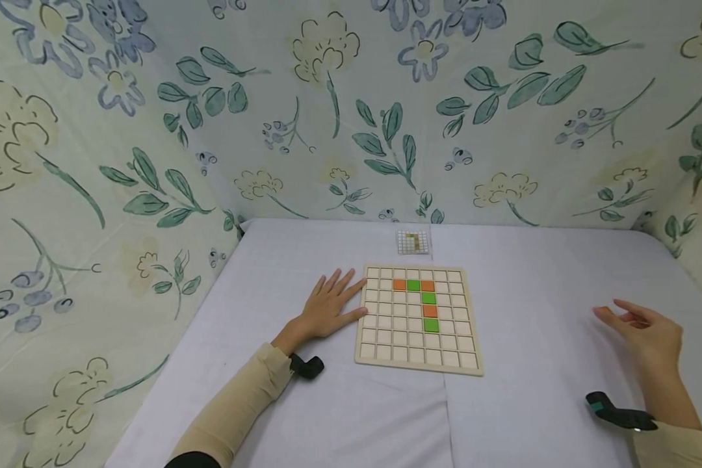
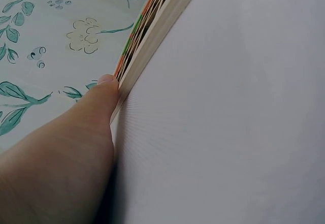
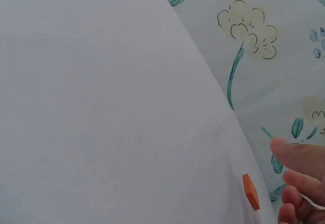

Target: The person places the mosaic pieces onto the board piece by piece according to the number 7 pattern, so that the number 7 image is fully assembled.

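Observation:
A pale wooden grid board (image 1: 386, 338) lies on the table, with several orange and green square tiles set in its cells. They form a short row near the top and a column running down from its right end. My left hand (image 1: 327, 309) rests flat at the board's left edge, fingers spread, thumb touching the rim; the left wrist view shows the thumb (image 2: 104, 94) against the board's side. Off to the right, my right hand (image 1: 649, 331) is above the cloth with loosely bent fingers and nothing visible between them. A loose orange tile (image 3: 251, 192) shows near it in the right wrist view.
A small card (image 1: 413, 242) printed with a grid pattern lies behind the board. White cloth (image 1: 532, 292) covers the table. Floral fabric (image 1: 351, 130) hangs along the back and sides.

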A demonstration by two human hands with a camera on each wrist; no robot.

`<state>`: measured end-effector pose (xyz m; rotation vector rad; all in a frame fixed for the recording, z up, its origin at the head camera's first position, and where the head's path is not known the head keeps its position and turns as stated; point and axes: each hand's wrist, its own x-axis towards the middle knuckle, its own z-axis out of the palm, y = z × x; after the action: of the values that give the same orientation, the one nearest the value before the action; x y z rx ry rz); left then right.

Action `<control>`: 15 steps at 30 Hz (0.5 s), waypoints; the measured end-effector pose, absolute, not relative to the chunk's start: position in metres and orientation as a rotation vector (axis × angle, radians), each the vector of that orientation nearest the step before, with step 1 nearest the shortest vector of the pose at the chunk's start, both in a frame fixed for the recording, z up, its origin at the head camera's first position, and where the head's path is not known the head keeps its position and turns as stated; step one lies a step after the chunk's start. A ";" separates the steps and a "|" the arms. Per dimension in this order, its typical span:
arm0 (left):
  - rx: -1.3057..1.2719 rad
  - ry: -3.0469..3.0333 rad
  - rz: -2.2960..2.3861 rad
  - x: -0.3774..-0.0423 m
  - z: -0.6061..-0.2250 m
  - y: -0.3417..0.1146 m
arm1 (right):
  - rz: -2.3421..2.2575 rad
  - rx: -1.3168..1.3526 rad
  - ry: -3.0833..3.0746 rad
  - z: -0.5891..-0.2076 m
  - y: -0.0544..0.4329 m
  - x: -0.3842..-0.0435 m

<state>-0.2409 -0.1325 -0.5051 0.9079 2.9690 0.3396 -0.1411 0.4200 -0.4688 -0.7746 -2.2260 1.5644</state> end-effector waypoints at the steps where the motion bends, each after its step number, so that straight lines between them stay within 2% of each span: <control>1: 0.908 2.969 0.342 -0.241 -0.505 -0.132 | 1.563 -0.804 -2.227 -0.469 0.420 -0.141; 9: 0.900 2.972 0.332 -0.241 -0.505 -0.132 | 1.546 -1.008 -2.247 -0.476 0.427 -0.146; 15: 0.889 2.971 0.332 -0.242 -0.506 -0.132 | 1.520 -1.015 -2.331 -0.480 0.434 -0.145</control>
<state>-0.2416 -0.1322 -0.5060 0.8894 2.9714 0.3324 -0.1452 0.4337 -0.4800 -1.0150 -2.3311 1.5198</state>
